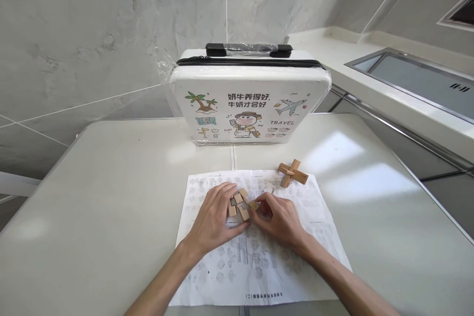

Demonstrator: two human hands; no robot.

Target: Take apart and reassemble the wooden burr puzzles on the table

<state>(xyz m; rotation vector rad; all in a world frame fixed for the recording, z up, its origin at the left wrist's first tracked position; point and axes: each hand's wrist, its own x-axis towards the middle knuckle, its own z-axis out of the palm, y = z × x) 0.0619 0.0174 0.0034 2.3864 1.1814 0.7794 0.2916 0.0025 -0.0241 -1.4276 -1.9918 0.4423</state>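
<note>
Over a printed sheet (207,286), my left hand (213,217) curls around a small cluster of light wooden puzzle blocks (243,213), thumb at the near side and fingers at the far left. Several square block ends face up, with gaps between them. My right hand (277,217) pinches a wooden piece (254,205) between thumb and forefinger, against the cluster's right side. Something reddish shows inside the curl of the right fingers, too hidden to name. Beyond the right hand, a cross-shaped wooden puzzle (292,174) rests at the sheet's far right edge.
A white case (252,84) with cartoon prints, partly wrapped in clear plastic, stands upright at the back of the pale table (92,217). A tiled wall (92,34) rises behind. At the right runs a counter (333,54) with a glass-topped inset (418,79).
</note>
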